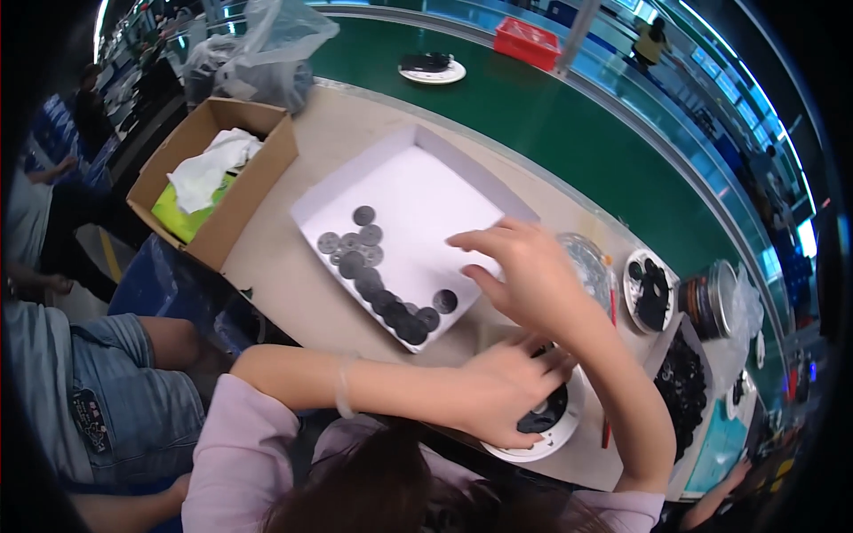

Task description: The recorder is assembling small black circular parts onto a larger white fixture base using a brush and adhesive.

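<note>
My left hand (pixel 511 391) lies over a black round part (pixel 546 413) that rests on a white round plate (pixel 542 449). Its thumb and fingers are bent over opposite sides of the black part and cover much of it. Above the right side of a shallow white tray (pixel 413 138), my right hand (pixel 511 266) is open, thumb and fingers apart with nothing between them. Several black discs (pixel 373 289) lie along the tray's near left side, some overlapping. A few grey discs (pixel 346 242) are among them, and one black disc (pixel 445 301) sits a little apart.
Left of the tray stands a cardboard box (pixel 284 142) with white cloth and a green packet. A clear round container (pixel 586 266), another loaded white plate (pixel 633 302) and a bin of black parts (pixel 680 391) are at right. Beyond runs a green belt (pixel 569 124). A person sits at left.
</note>
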### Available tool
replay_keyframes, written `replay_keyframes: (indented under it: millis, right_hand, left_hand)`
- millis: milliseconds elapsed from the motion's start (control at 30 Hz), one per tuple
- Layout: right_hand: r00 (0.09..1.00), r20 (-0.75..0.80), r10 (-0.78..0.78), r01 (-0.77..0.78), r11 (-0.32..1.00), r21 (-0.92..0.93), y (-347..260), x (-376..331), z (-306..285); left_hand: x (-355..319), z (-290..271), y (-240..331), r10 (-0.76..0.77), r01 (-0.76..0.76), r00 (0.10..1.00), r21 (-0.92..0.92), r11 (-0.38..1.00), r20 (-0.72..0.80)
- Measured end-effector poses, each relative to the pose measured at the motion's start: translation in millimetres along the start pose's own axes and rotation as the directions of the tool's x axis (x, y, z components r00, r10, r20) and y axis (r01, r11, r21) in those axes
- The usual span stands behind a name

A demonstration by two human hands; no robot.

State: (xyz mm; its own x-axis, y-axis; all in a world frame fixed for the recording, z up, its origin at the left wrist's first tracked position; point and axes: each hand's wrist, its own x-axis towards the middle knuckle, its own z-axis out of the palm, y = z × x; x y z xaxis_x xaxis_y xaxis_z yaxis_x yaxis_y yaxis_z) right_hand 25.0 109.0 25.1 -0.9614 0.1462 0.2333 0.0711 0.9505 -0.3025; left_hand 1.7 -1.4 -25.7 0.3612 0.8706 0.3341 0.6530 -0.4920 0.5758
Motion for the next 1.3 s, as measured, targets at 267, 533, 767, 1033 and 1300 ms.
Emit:
replay_keyframes:
  millis: [267, 533, 767, 1033, 1300]
  right_hand:
    - [0.942, 0.298, 0.155, -0.181, 0.982, 0.062, -23, 91, 60]
    - [0.919, 0.309, 0.247, -0.338, 0.896, 0.288, -15, 98, 62]
    - [0.958, -0.176, 0.225, -0.052, 0.742, 0.669, -31, 23, -36]
    - [0.767, -0.122, 0.63, -0.281, 0.501, 0.819, -26, -133, -59]
    - [0.533, 0.022, 0.846, -0.48, 0.281, 0.831, -26, -155, -43]
  left_hand:
    - [-4, 10, -1, 0.038, -0.038, 0.997, 0.001, 0.999, -0.074]
    - [-4, 8, 0, 0.047, -0.047, 0.998, -0.009, 0.999, -0.029]
    - [0, -6, 4, -0.088, 0.081, 0.985, 0.058, 0.995, 0.149]
    - [-19, -9, 33, -0.053, 0.059, 0.99, 0.038, 0.998, -0.132]
    - [-26, 8, 33, -0.074, 0.103, 0.966, 0.107, 0.989, -0.249]
